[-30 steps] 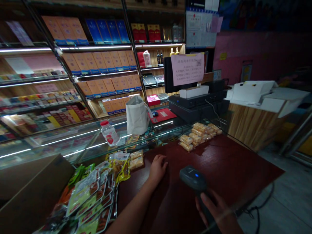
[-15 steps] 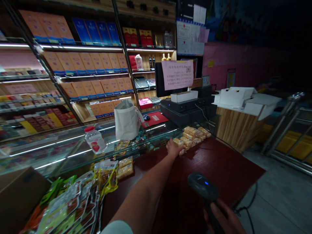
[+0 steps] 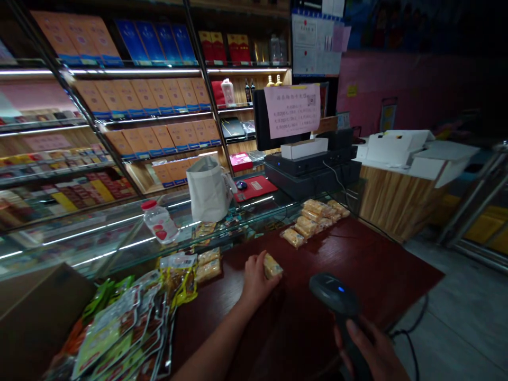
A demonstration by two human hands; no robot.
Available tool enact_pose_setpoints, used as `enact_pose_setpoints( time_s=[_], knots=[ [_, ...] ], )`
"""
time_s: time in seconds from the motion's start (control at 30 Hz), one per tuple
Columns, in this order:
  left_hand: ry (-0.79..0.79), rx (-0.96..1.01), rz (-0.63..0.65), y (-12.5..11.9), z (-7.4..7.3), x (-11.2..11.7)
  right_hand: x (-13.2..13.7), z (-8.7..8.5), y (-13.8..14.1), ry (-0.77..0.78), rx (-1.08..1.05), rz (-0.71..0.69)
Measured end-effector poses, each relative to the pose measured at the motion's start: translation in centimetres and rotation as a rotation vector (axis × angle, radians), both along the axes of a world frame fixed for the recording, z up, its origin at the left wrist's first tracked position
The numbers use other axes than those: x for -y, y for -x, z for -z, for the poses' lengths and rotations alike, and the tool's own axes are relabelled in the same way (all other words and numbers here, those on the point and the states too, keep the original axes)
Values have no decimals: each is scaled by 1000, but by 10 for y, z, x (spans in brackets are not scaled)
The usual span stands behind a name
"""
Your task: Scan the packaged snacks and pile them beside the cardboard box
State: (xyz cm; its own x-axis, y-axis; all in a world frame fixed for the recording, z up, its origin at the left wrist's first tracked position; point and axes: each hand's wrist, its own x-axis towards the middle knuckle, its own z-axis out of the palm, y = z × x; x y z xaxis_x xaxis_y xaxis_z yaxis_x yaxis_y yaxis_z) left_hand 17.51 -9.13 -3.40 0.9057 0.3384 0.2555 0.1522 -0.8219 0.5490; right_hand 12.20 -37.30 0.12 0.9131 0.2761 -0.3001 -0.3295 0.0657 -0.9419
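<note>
Snack packet (image 3: 272, 266), gripped in left hand (image 3: 256, 280)

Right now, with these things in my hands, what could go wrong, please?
The small snack packet may slip from the left hand. The dark cable, probably from the barcode scanner in the right hand, could snag. The pile of snack packets might slide off the counter's edge.

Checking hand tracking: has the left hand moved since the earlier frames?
Yes. The left hand has drawn back toward the person, away from the pile of wrapped snack packets it reached earlier, and now holds a single packet.
</note>
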Motion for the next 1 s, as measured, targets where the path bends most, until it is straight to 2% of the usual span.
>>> enact_pose_setpoints(
  time_s=[0.1, 0.17, 0.3, 0.43, 0.57, 0.7, 0.83, 1.0],
  knots=[
    [-12, -22, -51, 56, 2, -27, -8, 2, -1, 8, -3, -38],
    [-8, -32, -92, 84, 1, -39, -17, 3, -2, -11, 2, -74],
    [44, -47, -164, 116, -2, -57, -35, 4, -3, -65, 29, -208],
    [31, -141, -229, 125, -9, -70, -47, 4, 2, -64, 42, -310],
    [35, -160, -191, 124, -15, -71, -53, 4, 11, -58, 46, -317],
    [144, -60, -128, 123, -11, -67, -55, 2, 18, -5, 54, -303],
    [238, -64, -50, 126, -9, -71, -58, 0, 21, 25, 78, -311],
    [204, -140, 150, 133, -19, -79, -67, -1, 23, 60, 90, -354]
  ],
)
